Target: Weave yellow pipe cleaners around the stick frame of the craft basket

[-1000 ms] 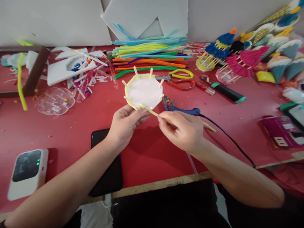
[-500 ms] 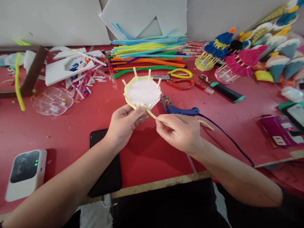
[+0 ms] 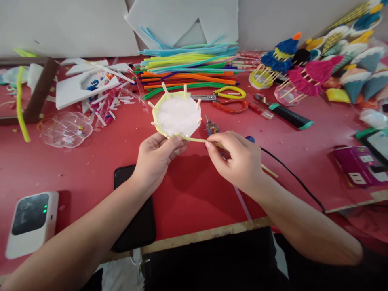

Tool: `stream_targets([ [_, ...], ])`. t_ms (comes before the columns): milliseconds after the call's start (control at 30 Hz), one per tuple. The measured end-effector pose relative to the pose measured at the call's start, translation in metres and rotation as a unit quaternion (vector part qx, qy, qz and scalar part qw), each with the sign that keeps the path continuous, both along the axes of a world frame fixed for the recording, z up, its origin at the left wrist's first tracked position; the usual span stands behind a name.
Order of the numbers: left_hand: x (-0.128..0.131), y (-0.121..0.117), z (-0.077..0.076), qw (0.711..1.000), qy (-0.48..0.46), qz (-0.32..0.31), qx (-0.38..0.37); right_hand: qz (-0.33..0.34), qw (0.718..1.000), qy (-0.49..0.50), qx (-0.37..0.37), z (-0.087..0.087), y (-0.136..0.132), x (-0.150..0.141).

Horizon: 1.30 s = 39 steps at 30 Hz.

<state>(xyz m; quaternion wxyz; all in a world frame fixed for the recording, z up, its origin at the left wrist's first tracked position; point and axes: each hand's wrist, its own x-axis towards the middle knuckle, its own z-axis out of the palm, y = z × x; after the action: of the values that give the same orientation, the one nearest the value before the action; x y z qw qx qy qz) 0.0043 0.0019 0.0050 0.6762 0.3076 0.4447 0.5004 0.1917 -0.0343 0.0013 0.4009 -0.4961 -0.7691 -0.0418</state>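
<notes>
The left hand (image 3: 156, 157) is pinching the disc (image 3: 178, 115) by its rim above the table (image 3: 188, 198), back from the near edge, where the phone (image 3: 138, 224) is lying. The right hand (image 3: 239, 159) is pinching the yellow strip (image 3: 195, 140) — it is running straight from that rim.

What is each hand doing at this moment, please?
Left hand: closed, holding the white panel at its near edge.
Right hand: closed, pinching the yellow strip.
</notes>
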Motion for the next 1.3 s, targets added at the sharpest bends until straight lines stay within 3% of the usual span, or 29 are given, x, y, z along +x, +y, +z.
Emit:
stream_targets([
  [333, -0.002, -0.004, -0.002, 0.995, 0.048, -0.041, 0.077, -0.041, 0.997, 0.011, 0.058, 0.004, -0.001, -0.003],
  [667, 0.0, -0.012, -0.005, 0.976, 0.116, -0.059, 0.174, -0.03, 0.982, -0.08, 0.168, 0.009, -0.006, -0.001],
  [767, 0.0, -0.01, -0.006, 0.973, 0.127, -0.05, 0.188, -0.014, 0.989, -0.046, 0.14, 0.01, -0.008, -0.006],
  [967, -0.002, -0.008, -0.005, 0.938, 0.223, 0.01, 0.265, 0.026, 0.997, 0.072, -0.011, 0.013, -0.016, -0.014],
  [1300, -0.003, -0.013, -0.011, 0.855, 0.368, 0.081, 0.355, 0.038, 0.995, 0.086, -0.03, 0.016, -0.016, -0.011],
])
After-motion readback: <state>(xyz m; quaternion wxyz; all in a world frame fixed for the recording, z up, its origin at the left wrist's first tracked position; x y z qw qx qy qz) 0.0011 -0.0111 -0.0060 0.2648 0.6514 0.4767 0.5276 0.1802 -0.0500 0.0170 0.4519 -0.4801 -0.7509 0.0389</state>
